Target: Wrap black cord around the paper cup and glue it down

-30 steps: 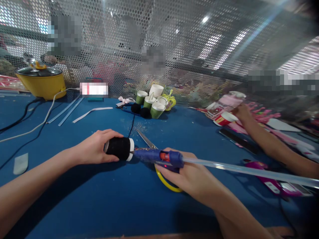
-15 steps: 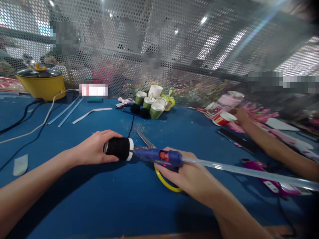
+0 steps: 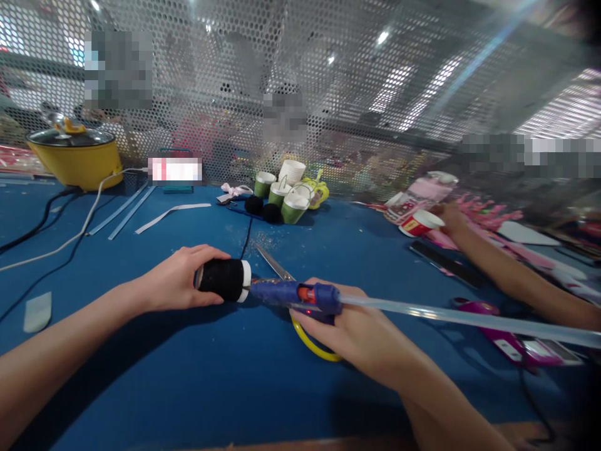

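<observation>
My left hand [image 3: 183,279] is closed around a paper cup wrapped in black yarn [image 3: 223,280], lying on its side with its white rim facing right. A strand of black yarn [image 3: 246,238] runs from it toward two black yarn balls [image 3: 263,208]. In my right hand [image 3: 350,319] is a blue hot glue gun [image 3: 282,293], its nozzle at the cup's white rim; whether it touches I cannot tell. A long clear glue stick [image 3: 446,318] extends from its back. Scissors [image 3: 307,341] with yellow handles lie beneath the gun, partly hidden by it and my hand.
Green-wrapped cups [image 3: 295,208] stand at the back before a perforated metal screen [image 3: 328,119]. A yellow electric pot [image 3: 77,164] and cables are at left. At right, another person's arm [image 3: 507,269] reaches toward a red and white cup [image 3: 420,223]. A purple device [image 3: 498,332] lies nearer.
Hardly anything differs. The glue gun and its stick have shifted very slightly left and up, with the nozzle still at the cup's rim. My left hand keeps its hold.
</observation>
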Available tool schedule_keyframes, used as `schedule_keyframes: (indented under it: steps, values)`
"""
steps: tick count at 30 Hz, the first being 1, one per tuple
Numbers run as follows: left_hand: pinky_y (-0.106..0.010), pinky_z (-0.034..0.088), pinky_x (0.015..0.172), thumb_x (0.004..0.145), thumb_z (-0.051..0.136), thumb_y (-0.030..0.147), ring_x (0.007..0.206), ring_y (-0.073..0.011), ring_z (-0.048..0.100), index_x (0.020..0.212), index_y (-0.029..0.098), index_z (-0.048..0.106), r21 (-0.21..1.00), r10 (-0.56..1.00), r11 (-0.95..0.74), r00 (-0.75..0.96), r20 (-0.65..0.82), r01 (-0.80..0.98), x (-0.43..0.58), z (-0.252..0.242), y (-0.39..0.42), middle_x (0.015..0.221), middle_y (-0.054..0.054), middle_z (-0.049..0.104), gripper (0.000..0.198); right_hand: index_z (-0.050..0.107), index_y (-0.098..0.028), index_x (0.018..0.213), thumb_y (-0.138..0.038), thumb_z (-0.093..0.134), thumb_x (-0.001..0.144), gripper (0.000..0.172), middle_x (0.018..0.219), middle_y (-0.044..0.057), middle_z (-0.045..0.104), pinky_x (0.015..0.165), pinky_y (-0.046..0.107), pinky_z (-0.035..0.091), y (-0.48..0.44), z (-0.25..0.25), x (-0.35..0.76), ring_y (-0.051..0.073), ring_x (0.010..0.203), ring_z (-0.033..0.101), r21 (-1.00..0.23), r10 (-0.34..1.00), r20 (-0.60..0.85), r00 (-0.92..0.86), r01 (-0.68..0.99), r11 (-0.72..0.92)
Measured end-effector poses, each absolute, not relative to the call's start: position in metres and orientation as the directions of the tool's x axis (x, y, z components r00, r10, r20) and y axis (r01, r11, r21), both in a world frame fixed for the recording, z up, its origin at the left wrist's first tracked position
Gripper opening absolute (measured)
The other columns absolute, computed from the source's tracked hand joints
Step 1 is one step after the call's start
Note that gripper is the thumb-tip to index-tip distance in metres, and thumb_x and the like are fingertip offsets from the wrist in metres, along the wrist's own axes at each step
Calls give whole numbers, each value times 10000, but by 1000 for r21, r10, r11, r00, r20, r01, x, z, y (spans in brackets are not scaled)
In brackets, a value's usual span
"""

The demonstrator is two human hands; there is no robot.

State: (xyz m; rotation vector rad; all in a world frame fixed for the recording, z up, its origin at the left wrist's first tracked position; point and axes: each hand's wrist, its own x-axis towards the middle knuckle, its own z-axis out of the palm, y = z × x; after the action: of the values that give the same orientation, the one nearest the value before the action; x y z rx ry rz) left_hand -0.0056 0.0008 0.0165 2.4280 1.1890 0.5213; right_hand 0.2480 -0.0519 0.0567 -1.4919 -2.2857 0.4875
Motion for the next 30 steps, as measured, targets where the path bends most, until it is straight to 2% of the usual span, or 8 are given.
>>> schedule_keyframes:
  steps: [5, 10, 12, 14, 18, 23, 27, 30]
  values:
    - [-351, 431, 807, 678, 662, 328, 964, -237, 566, 1141, 218, 479, 488, 776, -604, 604, 180, 630, -7, 15, 1, 1087, -63, 587, 509, 593, -192, 704, -288, 516, 762, 136, 707, 30, 628, 608, 293, 438, -48, 60, 248, 177, 644, 579, -487, 948, 120, -296, 814, 316]
    - [-364, 395, 845, 697, 654, 297, 998, -239, 540, 1153, 228, 451, 455, 744, -649, 633, 212, 610, -7, 16, 1, 1116, -59, 561, 503, 516, -182, 582, -369, 573, 730, 246, 436, -39, 499, 436, 245, 396, -34, 65, 254, 106, 389, 467, -713, 989, -50, -137, 698, 60]
    - [-366, 385, 856, 702, 650, 294, 1012, -241, 531, 1151, 229, 447, 450, 738, -659, 635, 228, 603, -6, 16, -1, 1125, -53, 553, 497, 506, -175, 579, -358, 630, 688, 246, 458, -36, 515, 460, 236, 411, -21, 63, 260, 96, 415, 479, -807, 996, -21, -85, 590, 33]
    - [-368, 381, 861, 703, 649, 298, 1018, -243, 526, 1148, 230, 446, 447, 732, -667, 638, 240, 596, -4, 17, -3, 1126, -49, 551, 494, 548, -161, 648, -344, 665, 661, 218, 584, 6, 598, 510, 238, 441, -5, 56, 266, 115, 521, 547, -851, 999, 33, 5, 524, 25]
    - [-397, 357, 885, 701, 646, 276, 1025, -249, 518, 1159, 232, 434, 420, 706, -697, 660, 258, 581, -2, 16, -6, 1143, -58, 542, 507, 541, -152, 607, -380, 584, 752, 273, 578, 31, 600, 491, 225, 435, 30, 32, 279, 94, 489, 533, -796, 992, 29, 125, 603, -53]
    - [-419, 333, 903, 697, 646, 257, 1051, -262, 505, 1169, 231, 426, 396, 673, -731, 681, 288, 555, 0, 16, -9, 1172, -75, 526, 521, 470, -182, 467, -392, 585, 752, 372, 381, 4, 474, 391, 247, 350, 58, 10, 285, 111, 357, 456, -730, 984, 5, 176, 674, -117]
    - [-420, 335, 898, 717, 626, 268, 1076, -271, 491, 1175, 222, 425, 372, 659, -748, 682, 317, 549, 0, 16, -10, 1188, -96, 520, 503, 465, -190, 415, -323, 657, 702, 370, 450, 27, 514, 521, 250, 380, 53, 19, 270, 142, 547, 540, -691, 985, 116, 124, 722, -9]
    - [-418, 338, 898, 723, 619, 277, 1075, -274, 491, 1181, 216, 433, 344, 641, -765, 691, 334, 544, 1, 14, -11, 1194, -107, 519, 498, 573, -183, 472, -409, 607, 738, 350, 585, 53, 608, 621, 267, 402, 38, 33, 244, 162, 671, 568, -691, 991, 132, 9, 718, 85]
